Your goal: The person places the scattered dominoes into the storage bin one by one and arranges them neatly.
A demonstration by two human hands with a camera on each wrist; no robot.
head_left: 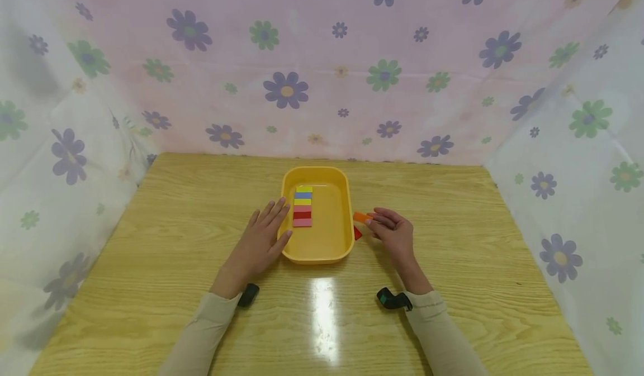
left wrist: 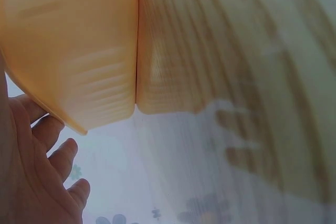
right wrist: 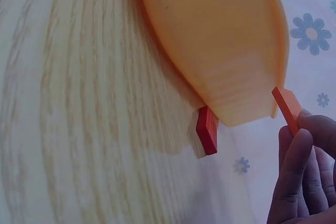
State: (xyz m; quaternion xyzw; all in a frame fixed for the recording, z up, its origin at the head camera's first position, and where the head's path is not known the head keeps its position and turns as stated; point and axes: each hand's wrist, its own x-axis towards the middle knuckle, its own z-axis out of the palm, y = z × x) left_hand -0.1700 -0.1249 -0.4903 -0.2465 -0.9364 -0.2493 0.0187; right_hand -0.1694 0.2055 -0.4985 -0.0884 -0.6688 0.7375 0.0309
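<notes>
A yellow plastic tub (head_left: 332,247) stands on the table. Inside it, along the left, several flat coloured blocks (head_left: 302,208) lie in a column of yellow, blue, red and pink. My left hand (head_left: 259,242) rests on the tub's left rim with its fingers extended; the left wrist view shows fingertips (left wrist: 50,127) touching that rim. Beyond the opposite side, my right hand (head_left: 394,233) pinches an orange block (head_left: 361,217) between thumb and fingers, near the right rim. A red block (right wrist: 208,130) lies on the table against the tub's right side, below the orange block.
The wooden table (head_left: 453,264) extends around the tub on every side. A flowered cloth (head_left: 342,85) hangs behind it and along both sides. Dark wrist devices (head_left: 392,299) sit at both cuffs.
</notes>
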